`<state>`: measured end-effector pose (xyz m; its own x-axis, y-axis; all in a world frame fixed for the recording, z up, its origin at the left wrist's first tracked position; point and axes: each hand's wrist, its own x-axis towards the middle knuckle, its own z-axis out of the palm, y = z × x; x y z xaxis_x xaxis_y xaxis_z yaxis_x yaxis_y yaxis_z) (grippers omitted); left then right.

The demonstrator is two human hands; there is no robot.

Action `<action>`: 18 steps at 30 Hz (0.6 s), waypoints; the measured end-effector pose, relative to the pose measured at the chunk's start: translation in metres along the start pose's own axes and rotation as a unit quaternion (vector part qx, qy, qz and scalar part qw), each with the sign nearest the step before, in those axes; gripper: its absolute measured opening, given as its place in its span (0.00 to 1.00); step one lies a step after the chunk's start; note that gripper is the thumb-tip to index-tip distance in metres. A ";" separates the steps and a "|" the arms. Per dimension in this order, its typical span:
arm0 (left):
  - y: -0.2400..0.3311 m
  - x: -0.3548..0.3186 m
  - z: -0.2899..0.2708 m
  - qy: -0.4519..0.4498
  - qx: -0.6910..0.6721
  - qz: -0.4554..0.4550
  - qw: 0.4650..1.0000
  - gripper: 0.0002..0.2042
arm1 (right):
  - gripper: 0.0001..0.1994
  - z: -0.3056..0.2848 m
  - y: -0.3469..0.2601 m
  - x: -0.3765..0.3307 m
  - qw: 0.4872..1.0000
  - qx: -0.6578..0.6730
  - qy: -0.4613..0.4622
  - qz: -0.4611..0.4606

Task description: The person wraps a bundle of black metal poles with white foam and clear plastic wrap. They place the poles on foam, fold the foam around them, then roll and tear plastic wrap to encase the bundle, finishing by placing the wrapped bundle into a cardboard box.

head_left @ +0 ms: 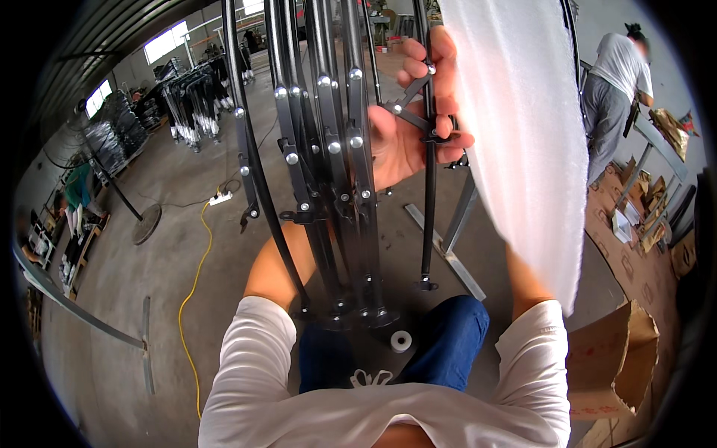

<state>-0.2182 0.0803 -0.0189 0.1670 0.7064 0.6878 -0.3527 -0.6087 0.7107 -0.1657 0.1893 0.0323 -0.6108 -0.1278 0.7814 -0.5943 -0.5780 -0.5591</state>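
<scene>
Several slim black metal rods with riveted, hinged brackets [325, 127] hang upright in front of me. My left hand [399, 153] reaches behind them, palm toward me. Its fingers curl round a separate black rod [429, 201], beside that rod's hinged bracket [409, 101]. A long sheet of white foam wrap [523, 134] hangs just to the right. My right forearm [525, 280] rises behind this sheet, which hides most or all of the right hand. Whether some fingertips at the rod belong to it, I cannot tell.
A white roll [401, 341] sits on the floor between my knees. An open cardboard box [612, 366] stands at my right. A yellow cable [196, 276] leads to a power strip [220, 198]. A person [616, 89] bends over a metal stand [661, 160] at the right.
</scene>
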 end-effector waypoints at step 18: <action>-0.023 0.017 0.006 0.156 0.145 -0.028 0.977 0.21 | 0.07 -0.001 -0.033 -0.002 0.961 -0.214 0.127 0.121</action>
<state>-0.2020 0.1041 -0.0231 -0.1256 0.7902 0.5999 -0.0675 -0.6101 0.7895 -0.1457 0.2093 0.0488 -0.8335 0.0158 0.5523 -0.5470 -0.1654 -0.8207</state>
